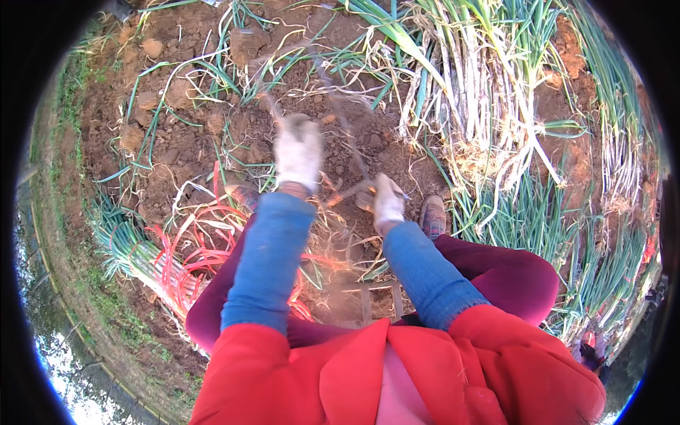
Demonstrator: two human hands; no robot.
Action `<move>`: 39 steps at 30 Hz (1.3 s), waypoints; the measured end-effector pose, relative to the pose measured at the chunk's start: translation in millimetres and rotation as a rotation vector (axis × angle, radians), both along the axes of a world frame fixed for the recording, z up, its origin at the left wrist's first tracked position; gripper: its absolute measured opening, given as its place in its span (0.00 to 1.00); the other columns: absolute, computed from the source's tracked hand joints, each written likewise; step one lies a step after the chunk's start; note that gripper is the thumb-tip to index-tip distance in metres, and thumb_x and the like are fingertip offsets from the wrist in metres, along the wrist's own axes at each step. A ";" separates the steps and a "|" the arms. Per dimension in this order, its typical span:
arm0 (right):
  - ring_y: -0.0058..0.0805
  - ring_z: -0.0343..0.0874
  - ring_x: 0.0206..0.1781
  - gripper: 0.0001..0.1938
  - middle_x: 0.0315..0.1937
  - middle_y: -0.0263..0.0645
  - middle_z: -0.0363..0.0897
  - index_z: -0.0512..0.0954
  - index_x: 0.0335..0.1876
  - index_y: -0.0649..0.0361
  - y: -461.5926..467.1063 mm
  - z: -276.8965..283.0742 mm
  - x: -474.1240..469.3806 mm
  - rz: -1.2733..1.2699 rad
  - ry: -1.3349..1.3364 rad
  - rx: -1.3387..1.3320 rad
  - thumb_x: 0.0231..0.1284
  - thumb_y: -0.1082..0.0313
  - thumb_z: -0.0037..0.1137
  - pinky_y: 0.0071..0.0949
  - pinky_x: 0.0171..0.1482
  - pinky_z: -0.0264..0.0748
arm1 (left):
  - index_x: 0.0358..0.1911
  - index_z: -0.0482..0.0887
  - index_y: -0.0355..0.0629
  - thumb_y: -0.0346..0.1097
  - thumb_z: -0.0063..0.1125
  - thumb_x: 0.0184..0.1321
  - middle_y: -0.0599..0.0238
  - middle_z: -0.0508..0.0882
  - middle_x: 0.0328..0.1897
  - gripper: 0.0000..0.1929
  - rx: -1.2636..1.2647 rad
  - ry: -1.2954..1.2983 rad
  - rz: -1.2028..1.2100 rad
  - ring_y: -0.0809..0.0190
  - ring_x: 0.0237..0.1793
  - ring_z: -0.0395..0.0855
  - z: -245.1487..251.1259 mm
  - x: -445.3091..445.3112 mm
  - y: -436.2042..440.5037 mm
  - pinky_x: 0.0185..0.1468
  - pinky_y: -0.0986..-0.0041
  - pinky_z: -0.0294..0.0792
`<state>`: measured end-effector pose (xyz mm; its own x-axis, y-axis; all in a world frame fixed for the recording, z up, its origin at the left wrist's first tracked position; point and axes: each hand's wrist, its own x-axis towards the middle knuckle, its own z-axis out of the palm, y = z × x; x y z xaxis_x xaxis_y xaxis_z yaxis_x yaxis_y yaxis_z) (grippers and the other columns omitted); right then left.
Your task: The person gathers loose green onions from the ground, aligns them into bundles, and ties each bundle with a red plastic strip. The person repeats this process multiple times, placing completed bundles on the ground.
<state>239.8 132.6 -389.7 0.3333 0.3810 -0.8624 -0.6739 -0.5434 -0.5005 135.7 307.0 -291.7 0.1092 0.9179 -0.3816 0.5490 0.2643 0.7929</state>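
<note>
My left hand (298,151), in a whitish work glove, is blurred above the bare soil between my feet; a faint blurred strand shows by its fingers, and I cannot tell whether it grips it. My right hand (388,199), gloved too, is lower and to the right, with fingers curled at the end of a long thin blurred strand (342,122), perhaps a plant stalk. A large pile of green onions (483,95) with white stems and roots lies at the upper right. At the lower left rests a bundle of green onions (154,260), with red strips (183,265) over it.
Loose onion leaves (228,79) are strewn over the clods. My shoes (433,215) stand on the soil near both hands. More onions (619,133) lie in rows at the far right. A slatted thing (366,303) shows between my legs. Grass edges the left side.
</note>
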 end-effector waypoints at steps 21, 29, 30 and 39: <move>0.31 0.83 0.35 0.16 0.31 0.39 0.80 0.78 0.43 0.58 43.9 -1.7 12.5 -0.133 0.021 0.225 0.79 0.52 0.48 0.31 0.33 0.82 | 0.56 0.75 0.38 0.38 0.57 0.70 0.63 0.83 0.33 0.16 0.000 -0.372 0.305 0.66 0.31 0.81 7.4 -22.0 17.0 0.42 0.71 0.80; 0.48 0.83 0.39 0.22 0.36 0.46 0.82 0.79 0.56 0.59 -47.5 -86.9 92.7 -0.035 -0.174 -0.074 0.74 0.49 0.45 0.44 0.45 0.79 | 0.74 0.70 0.38 0.46 0.64 0.67 0.48 0.80 0.70 0.35 -0.506 0.092 -0.671 0.52 0.68 0.78 2.8 4.5 -37.6 0.73 0.64 0.68; 0.43 0.83 0.35 0.20 0.31 0.43 0.80 0.79 0.57 0.59 -50.4 -93.3 96.0 0.037 -0.173 -0.031 0.73 0.52 0.48 0.42 0.41 0.79 | 0.74 0.70 0.40 0.47 0.61 0.67 0.47 0.78 0.73 0.34 -0.378 0.065 -0.743 0.51 0.72 0.76 32.1 -15.5 -28.7 0.75 0.64 0.66; 0.45 0.85 0.62 0.23 0.59 0.49 0.85 0.85 0.58 0.55 -65.2 -27.1 149.8 1.215 -0.998 -0.479 0.67 0.48 0.57 0.40 0.65 0.78 | 0.63 0.81 0.36 0.41 0.63 0.67 0.57 0.88 0.54 0.24 0.442 0.577 0.343 0.62 0.54 0.84 179.4 -392.7 -84.2 0.59 0.68 0.75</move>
